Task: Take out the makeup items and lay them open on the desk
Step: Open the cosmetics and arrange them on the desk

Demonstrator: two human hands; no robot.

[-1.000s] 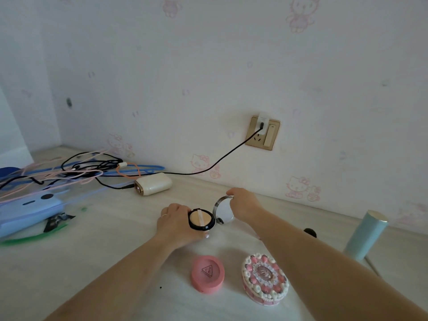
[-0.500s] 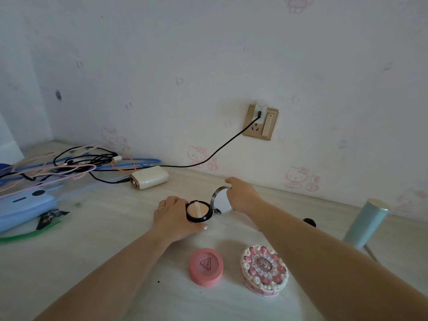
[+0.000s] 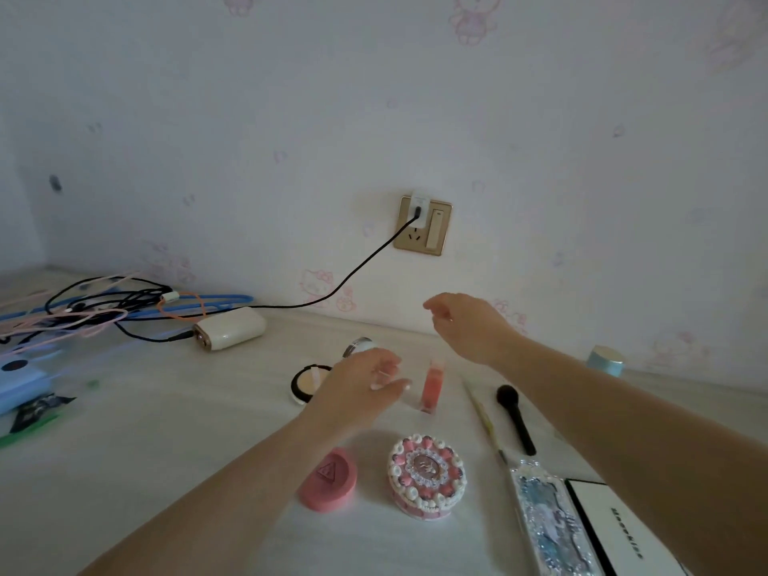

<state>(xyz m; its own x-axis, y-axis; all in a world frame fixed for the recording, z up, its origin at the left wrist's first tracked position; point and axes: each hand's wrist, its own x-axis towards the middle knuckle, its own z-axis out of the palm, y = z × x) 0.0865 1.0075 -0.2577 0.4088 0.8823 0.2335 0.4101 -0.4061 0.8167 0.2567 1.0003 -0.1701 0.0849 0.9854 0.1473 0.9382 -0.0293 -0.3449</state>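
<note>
An open black powder compact (image 3: 306, 382) lies on the desk (image 3: 166, 430), its mirror lid (image 3: 360, 346) tilted up behind it. My left hand (image 3: 357, 388) hovers just right of the compact with relaxed fingers, holding nothing. Raised above the desk near the wall, my right hand (image 3: 461, 322) is loosely open and empty. A pink lip gloss tube (image 3: 430, 386) stands between the two hands. A closed pink round compact (image 3: 330, 480) and a cake-shaped pink case (image 3: 426, 476) sit nearer to me.
A black makeup brush (image 3: 515, 417) and a thin pencil (image 3: 484, 421) lie right of the gloss. A glittery palette (image 3: 548, 525) and a white box (image 3: 615, 530) are at lower right. Tangled cables (image 3: 95, 305), a white charger (image 3: 230, 328) and a blue tube (image 3: 606, 361) stand by the wall.
Both hands have let go of the powder compact, which now lies open on the desk. My right hand lifted up and to the right; my left slid right of the compact.
</note>
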